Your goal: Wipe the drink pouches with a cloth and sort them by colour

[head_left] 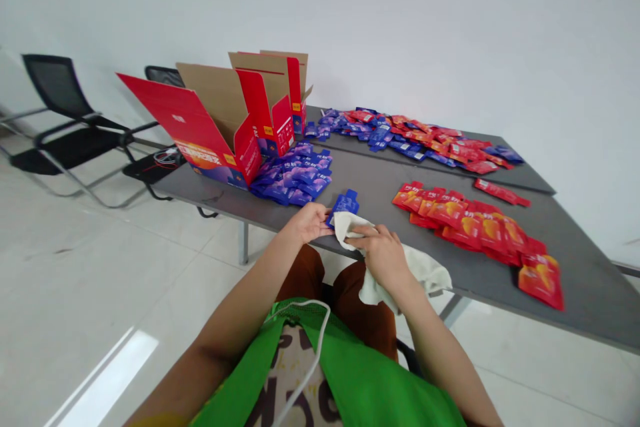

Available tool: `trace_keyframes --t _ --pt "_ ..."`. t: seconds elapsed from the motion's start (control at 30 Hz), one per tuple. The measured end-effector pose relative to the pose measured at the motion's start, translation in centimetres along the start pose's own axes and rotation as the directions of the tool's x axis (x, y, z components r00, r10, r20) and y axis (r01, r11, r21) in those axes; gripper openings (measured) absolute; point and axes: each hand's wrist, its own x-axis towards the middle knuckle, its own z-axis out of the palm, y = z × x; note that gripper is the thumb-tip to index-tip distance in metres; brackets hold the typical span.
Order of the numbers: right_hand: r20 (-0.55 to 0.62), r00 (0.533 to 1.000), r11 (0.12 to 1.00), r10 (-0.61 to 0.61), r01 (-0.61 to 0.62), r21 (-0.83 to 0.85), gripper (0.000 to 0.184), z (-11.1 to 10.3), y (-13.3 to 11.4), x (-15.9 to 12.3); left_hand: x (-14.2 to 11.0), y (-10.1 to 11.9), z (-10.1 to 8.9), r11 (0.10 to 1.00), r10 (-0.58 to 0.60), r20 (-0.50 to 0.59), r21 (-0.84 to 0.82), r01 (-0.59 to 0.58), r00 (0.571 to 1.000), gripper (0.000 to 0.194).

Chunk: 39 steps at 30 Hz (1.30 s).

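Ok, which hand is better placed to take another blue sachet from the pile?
Probably the left hand: it sits closer to the pile of blue sachets. The right hand is further off and occupied, closed over the white cloth.

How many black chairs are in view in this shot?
2. One chair stands at the far left, near the wall; the other is just behind the open cartons at the table's end, partly hidden. Others could be hidden behind the cartons.
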Motion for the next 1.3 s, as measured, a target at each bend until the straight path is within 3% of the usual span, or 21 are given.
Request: trace_keyframes --t 0.13,0.37,0.5,0.57,0.6,0.67,0.73,0.77,0.8,0.87,0.93,1.0,1.1,1.2,1.3 --pt "0.034 0.984 0.984 0.174 -0.172 -0.043 0.055 -1.0 1.5 -0.6 0.2 0.1 0.0 0.998 -0.009 -0.078 0.058 0.013 0.997 0.015" --pt "-0.147 0.925 0.933 0.351 -0.358 -0.027 0.051 -0.4 2.4 -0.4 -0.2 -1.2 1.6 0.967 0.135 -0.165 0.236 -0.093 0.977 0.019" --pt "-0.162 0.923 0.931 0.349 -0.361 -0.055 0.052 1.0 1.5 -0.1 -1.3 -0.7 1.6 0.873 0.338 -0.122 0.411 -0.263 0.933 0.027" --pt "-0.169 0.921 0.926 0.352 -0.369 -0.080 0.053 1.4 1.1 0.0 -2.4 1.2 1.0 0.728 0.523 -0.101 0.569 -0.382 0.846 0.030" --pt "-0.173 0.920 0.925 0.353 -0.371 -0.086 0.054 1.5 1.0 -0.1 -3.0 2.5 0.7 0.618 0.624 -0.117 0.678 -0.397 0.772 0.031" --pt "-0.177 0.917 0.923 0.357 -0.376 -0.086 0.053 1.6 0.9 -0.1 -4.2 5.5 0.0 0.395 0.790 -0.197 0.888 -0.236 0.581 0.038" --pt "-0.191 0.911 0.919 0.366 -0.386 -0.078 0.052 1.6 0.8 0.0 -4.9 8.4 -0.6 0.263 0.885 -0.247 0.965 0.015 0.395 0.046" --pt "-0.201 0.906 0.917 0.373 -0.393 -0.072 0.051 1.5 0.7 0.0 -4.9 9.6 -0.9 0.215 0.911 -0.243 0.969 0.120 0.332 0.047" --pt "-0.209 0.901 0.914 0.380 -0.401 -0.066 0.050 1.6 0.7 0.1 -4.7 10.5 -1.2 0.160 0.929 -0.216 0.967 0.200 0.302 0.046" --pt "-0.222 0.890 0.907 0.398 -0.418 -0.050 0.048 1.6 0.5 0.2 -3.5 11.7 -2.0 0.008 0.939 -0.106 0.958 0.286 0.328 0.042" --pt "-0.232 0.880 0.901 0.414 -0.432 -0.032 0.045 1.7 0.3 0.4 -1.7 11.9 -3.0 -0.171 0.908 0.031 0.938 0.301 0.417 0.044" --pt "-0.243 0.872 0.897 0.425 -0.443 -0.021 0.044 1.7 0.2 0.5 0.4 11.4 -4.1 -0.282 0.862 0.108 0.914 0.292 0.495 0.044" --pt "-0.256 0.867 0.894 0.427 -0.447 -0.024 0.043 1.8 0.2 0.6 3.0 10.0 -5.4 -0.313 0.817 0.117 0.912 0.265 0.564 0.036" --pt "-0.258 0.866 0.892 0.429 -0.451 -0.034 0.043 1.8 0.2 0.6 4.2 9.0 -5.8 -0.296 0.808 0.123 0.930 0.217 0.576 0.030" --pt "-0.257 0.863 0.888 0.435 -0.458 -0.032 0.044 1.8 0.2 0.6 4.2 9.4 -5.3 -0.284 0.808 0.097 0.928 0.240 0.581 0.037"
